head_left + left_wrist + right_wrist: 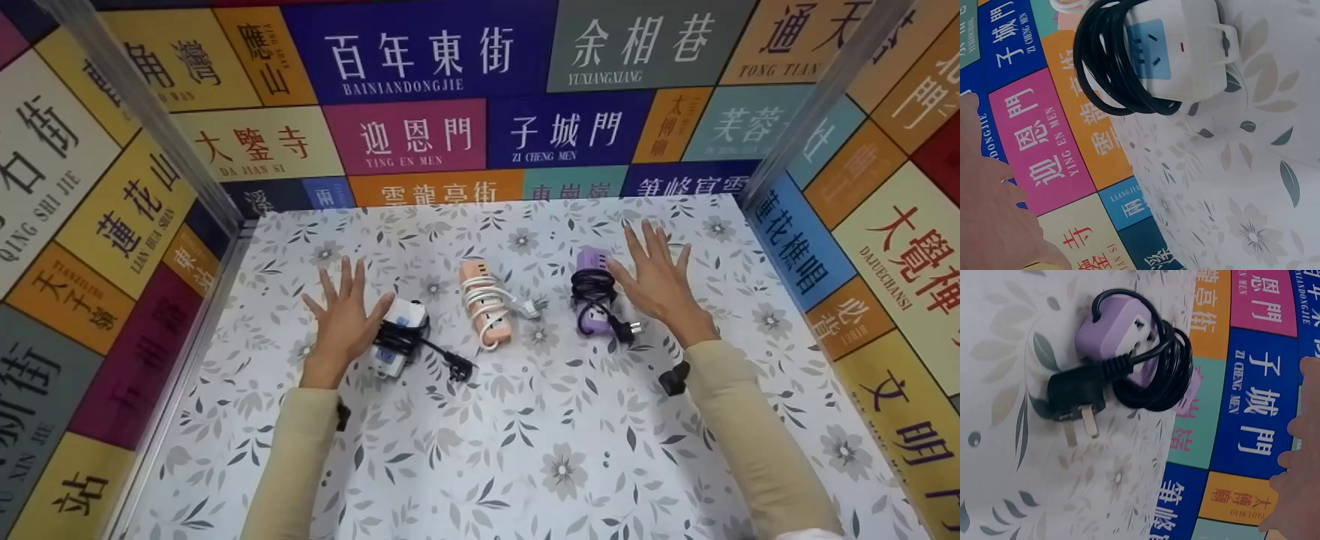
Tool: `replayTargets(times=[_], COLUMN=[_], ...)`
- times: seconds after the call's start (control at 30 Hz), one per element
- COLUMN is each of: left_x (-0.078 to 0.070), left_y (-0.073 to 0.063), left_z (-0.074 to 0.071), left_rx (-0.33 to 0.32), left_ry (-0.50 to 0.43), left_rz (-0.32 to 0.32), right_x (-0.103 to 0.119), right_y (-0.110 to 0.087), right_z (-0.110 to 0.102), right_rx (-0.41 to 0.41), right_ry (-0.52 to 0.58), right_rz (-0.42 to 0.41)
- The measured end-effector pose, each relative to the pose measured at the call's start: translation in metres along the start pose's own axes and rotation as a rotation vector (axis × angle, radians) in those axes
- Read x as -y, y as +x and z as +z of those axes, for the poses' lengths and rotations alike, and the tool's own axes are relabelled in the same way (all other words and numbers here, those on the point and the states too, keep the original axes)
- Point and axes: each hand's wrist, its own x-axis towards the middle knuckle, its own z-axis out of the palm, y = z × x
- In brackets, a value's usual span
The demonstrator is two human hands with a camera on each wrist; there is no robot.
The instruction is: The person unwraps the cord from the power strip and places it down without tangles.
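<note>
My left hand [341, 326], fingers spread and straight, is beside a white power strip [409, 310] with blue sockets. Black cord is coiled round that strip, and its black plug [458, 366] lies to the right. In the middle lies a peach power strip [495, 330] wrapped in white cord, with its plug [534, 306] at its right side. A purple power strip [595, 259], wound with black cord, is just left of my right hand [661, 281]. That hand also has its fingers spread, holding nothing. In the right wrist view the purple strip's black plug [1077, 392] shows its prongs.
The strips lie on a table covered with a white leaf-and-flower cloth [517, 487]. Panels with colourful Chinese signs [420, 52] stand at the back and both sides. Clear strips [817, 97] run up the corners. Dark wrist devices [676, 377] sit at both sleeves.
</note>
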Motion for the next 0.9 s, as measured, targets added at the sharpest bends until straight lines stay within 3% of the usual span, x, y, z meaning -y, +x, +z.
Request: replayTargets(times=[0.47,0.73,0.9], left_x=[-0.008,-0.006,-0.003], left_y=[-0.018,-0.024,-0.031], left_z=[-0.001,0.006,0.017], left_rx=[-0.076,-0.260,-0.358], left_ry=[-0.179,-0.255,-0.302], left_rz=[0.000,0.006,0.006], right_x=[0.054,0.085,0.106], right_y=[-0.009,-0.014,-0.014], right_z=[0.021,0.039,0.057], right_rx=[-0.020,0.008,-0.035], right_ry=[0.082,0.184,0.256], right_rz=[-0.096,-0.153,-0.182])
